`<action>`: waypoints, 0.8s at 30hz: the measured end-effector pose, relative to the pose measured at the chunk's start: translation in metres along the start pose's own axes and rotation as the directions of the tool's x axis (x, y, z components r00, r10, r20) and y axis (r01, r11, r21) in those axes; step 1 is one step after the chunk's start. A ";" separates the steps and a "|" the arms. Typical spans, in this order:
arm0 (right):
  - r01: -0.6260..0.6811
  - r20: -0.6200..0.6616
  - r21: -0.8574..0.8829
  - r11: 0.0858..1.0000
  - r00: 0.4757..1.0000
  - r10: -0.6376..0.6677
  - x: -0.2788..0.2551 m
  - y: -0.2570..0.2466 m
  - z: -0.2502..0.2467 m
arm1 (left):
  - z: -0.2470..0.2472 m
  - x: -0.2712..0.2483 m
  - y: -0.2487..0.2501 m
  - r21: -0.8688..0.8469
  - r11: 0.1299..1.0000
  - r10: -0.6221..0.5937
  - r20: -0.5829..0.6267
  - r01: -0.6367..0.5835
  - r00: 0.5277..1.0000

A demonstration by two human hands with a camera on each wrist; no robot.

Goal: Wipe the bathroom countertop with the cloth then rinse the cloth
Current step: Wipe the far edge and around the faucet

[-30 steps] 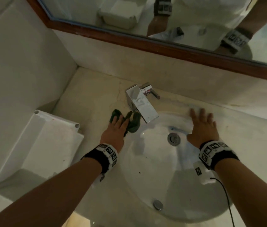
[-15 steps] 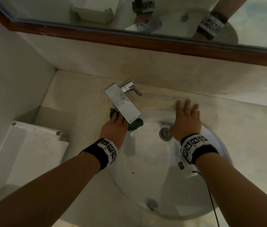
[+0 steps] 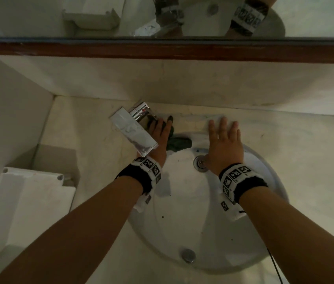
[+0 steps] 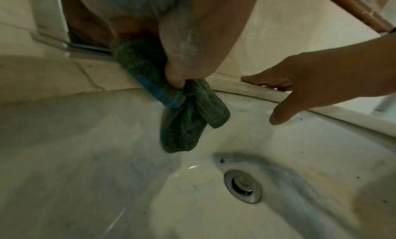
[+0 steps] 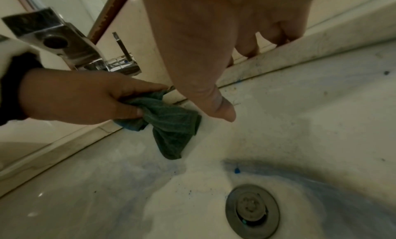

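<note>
A: Behind the basin (image 3: 264, 232), on the strip of worktop (image 3: 84, 124) by the tap (image 3: 133, 134): left hand (image 3: 159, 136) lies on the cloth (image 3: 179, 143), fingers stretched along it toward the wall. Under the hand, the left wrist view shows the thumb (image 4: 182, 56) pinching a fold of cloth against the palm.

B: Cloth position?

A: Dark green, blue edge stripe. One part sits on the worktop just right of the tap base; the loose end hangs over the basin rim, touching the inner wall above the drain (image 3: 201, 163).

B: Right hand?

A: Right hand (image 3: 224, 144) lies flat, fingers spread and straight, holding nothing. Fingertips rest on the worktop behind the basin, right of the cloth; the thumb (image 5: 216, 105) points down toward the basin wall, near the cloth's edge. Contact there cannot be told.

B: Other observations?

A: Dark specks and bluish streaks on the basin wall around the drain. Mirror (image 3: 182, 15) with a brown frame hangs above the tap.
</note>
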State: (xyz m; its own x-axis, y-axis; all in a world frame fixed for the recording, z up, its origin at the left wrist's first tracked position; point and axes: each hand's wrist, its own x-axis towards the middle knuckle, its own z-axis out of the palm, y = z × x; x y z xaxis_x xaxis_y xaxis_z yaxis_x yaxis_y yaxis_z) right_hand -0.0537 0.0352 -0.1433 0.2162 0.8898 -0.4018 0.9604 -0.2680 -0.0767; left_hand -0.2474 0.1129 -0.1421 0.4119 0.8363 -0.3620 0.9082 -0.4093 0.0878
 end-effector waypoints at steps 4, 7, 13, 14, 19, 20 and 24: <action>0.032 0.027 0.001 0.999 0.999 -0.032 -0.002 0.005 -0.005 | 0.010 -0.041 -0.020 -0.029 0.999 -0.027 -0.046 0.026 0.999; 0.048 0.030 0.006 0.999 0.998 -0.048 -0.003 0.007 -0.006 | 0.013 -0.083 -0.050 -0.163 0.984 -0.085 -0.051 0.076 0.995; 0.061 0.021 0.025 0.998 0.998 -0.061 -0.002 0.007 -0.005 | 0.020 -0.084 -0.058 -0.164 0.983 -0.097 -0.074 0.084 0.993; 0.062 0.022 0.025 0.998 0.998 -0.063 -0.002 0.007 -0.005 | 0.019 -0.080 -0.049 -0.165 0.980 -0.121 -0.079 0.107 0.989; 0.063 0.031 0.003 0.998 0.998 -0.063 -0.001 0.009 -0.004 | 0.021 -0.081 -0.055 -0.200 0.978 -0.086 -0.094 0.065 0.992; 0.066 0.038 -0.004 0.998 0.997 -0.066 -0.002 0.010 -0.005 | 0.023 -0.084 -0.061 -0.207 0.977 -0.074 -0.084 0.055 0.994; 0.060 0.063 -0.014 0.998 0.996 -0.059 -0.003 0.011 -0.010 | 0.020 -0.109 -0.082 -0.240 0.940 -0.244 0.023 0.242 0.970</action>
State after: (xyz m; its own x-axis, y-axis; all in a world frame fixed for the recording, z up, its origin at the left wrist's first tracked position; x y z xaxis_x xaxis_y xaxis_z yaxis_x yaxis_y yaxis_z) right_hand -0.0425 0.0331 -0.1337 0.1474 0.8791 -0.4532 0.9741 -0.2086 -0.0878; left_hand -0.3684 0.0483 -0.1285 0.1764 0.9021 -0.3939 0.9715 -0.0951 0.2173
